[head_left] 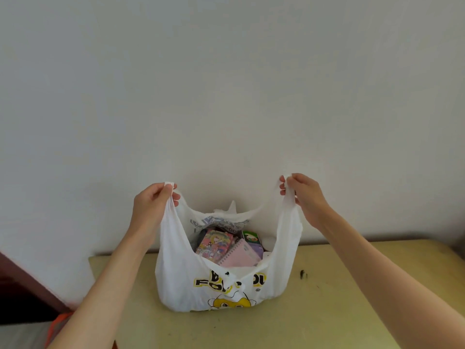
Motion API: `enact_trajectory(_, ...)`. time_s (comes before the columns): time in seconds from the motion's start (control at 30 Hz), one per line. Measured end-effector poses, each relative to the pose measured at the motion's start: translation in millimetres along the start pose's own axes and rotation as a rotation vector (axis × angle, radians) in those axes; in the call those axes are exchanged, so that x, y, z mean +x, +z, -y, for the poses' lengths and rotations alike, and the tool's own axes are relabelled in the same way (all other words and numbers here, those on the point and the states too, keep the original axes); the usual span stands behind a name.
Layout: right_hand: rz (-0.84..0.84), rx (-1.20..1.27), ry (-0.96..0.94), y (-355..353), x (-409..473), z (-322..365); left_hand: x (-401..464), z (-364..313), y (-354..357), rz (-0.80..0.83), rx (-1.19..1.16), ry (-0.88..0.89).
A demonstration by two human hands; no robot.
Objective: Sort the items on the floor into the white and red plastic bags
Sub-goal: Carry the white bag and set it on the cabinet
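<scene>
Ahead, a plain white wall [226,84] rises behind the yellowish table [339,298]. On that table sits the white plastic bag [181,280], its mouth stretched wide. My left hand [153,205] and right hand [305,192] each pinch a handle tight. Inside lie a colourful cartoon book [215,244] and a pink spiral notebook [241,254].

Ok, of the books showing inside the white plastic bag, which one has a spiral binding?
The pale pink notebook, lying right of the colourful cartoon-covered book; a wire coil runs along its edge, which the cartoon book lacks.
</scene>
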State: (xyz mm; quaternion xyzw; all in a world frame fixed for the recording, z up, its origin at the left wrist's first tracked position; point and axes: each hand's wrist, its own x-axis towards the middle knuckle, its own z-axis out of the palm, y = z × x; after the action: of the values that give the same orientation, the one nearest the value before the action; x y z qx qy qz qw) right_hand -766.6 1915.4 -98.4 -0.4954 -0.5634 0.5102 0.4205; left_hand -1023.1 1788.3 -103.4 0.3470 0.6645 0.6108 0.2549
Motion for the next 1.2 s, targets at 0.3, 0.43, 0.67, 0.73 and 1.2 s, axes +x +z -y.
enact_trajectory(0.3,-0.003,-0.157,-0.046,-22,-18,-9,-18,3,-2,-0.002,0.598,0.149)
enact_trajectory(0.43,-0.012,-0.366,-0.118,-44,-26,-11,-39,-7,5,-0.060,0.832,0.359)
enact_trajectory(0.67,0.023,-0.985,-0.456,-100,-80,-58,-112,15,88,0.295,0.968,0.706)
enact_trajectory(0.73,0.008,-1.042,-0.429,-120,-106,-88,-137,43,109,0.392,0.976,0.707)
enact_trajectory(1.2,-0.351,-1.062,0.305,-219,-399,-259,-319,159,172,1.056,0.959,0.573)
